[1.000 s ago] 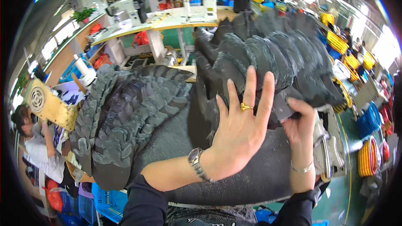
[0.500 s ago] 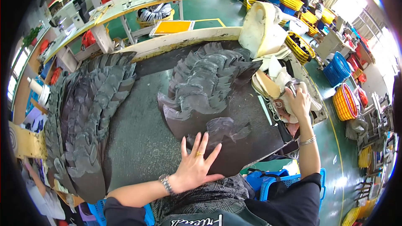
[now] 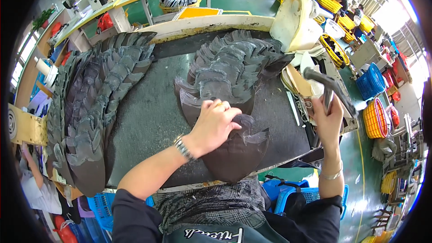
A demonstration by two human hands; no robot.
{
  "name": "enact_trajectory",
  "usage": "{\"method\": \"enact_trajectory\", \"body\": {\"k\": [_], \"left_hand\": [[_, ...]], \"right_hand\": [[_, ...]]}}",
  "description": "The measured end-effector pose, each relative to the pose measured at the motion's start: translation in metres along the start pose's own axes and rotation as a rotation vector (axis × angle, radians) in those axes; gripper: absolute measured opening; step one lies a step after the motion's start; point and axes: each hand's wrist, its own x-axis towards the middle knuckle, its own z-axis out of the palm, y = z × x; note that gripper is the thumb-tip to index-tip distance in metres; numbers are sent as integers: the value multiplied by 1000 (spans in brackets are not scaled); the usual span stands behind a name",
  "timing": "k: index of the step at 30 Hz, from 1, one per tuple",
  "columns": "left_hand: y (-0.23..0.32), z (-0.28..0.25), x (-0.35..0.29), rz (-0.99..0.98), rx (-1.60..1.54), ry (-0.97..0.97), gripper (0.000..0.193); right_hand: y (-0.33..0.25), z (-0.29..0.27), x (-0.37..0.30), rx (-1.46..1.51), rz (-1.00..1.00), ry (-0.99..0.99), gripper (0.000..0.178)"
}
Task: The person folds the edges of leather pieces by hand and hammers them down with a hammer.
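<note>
Head: one hammer (image 3: 330, 82) in right grip (image 3: 329, 116)

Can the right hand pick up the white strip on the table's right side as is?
Probably not straight off: the right hand is closed around a hammer. The white strip lies nearby with nothing visible on top of it.

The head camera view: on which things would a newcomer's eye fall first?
Probably on the dark metal-headed hammer raised in the right hand, near the black worktable's right edge. Then come two heaps of overlapping thin dark-grey pieces: the left heap along the table's left side, the middle heap beyond the left hand.
</note>
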Motion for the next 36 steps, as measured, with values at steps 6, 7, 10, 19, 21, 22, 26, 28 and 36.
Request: {"method": "enact_trajectory", "body": {"k": [6, 7, 10, 19, 21, 22, 26, 28, 36], "left_hand": [[37, -86, -81, -380, -789, 12, 18], [32, -90, -93, -536, -928, 28, 16], [-7, -77, -112, -759, -691, 66, 10], [-46, -59, -138, -800, -833, 93, 8], [-34, -62, -131, -865, -982, 31, 9], [-28, -58, -125, -863, -1026, -6, 9], [-8, -47, -136, -788, -955, -60, 11], [-6, -40, -140, -755, -845, -19, 16], [-20, -62, -130, -296, -173, -107, 28]], "right_hand": [[-10, 7, -76, 579, -104, -387, 21], [-10, 10, -91, 675, -37, -466, 24], [72, 22, -175, 461, -85, -828, 23], [74, -15, -291, 227, -182, -887, 21], [68, -42, -274, 42, -14, -991, 15], [54, -43, -255, -10, -306, -903, 15], [0, -19, -203, 270, 151, -724, 17], [-35, 13, -161, 223, 93, -829, 25], [-63, 70, -114, -170, -373, -1234, 34]]}}
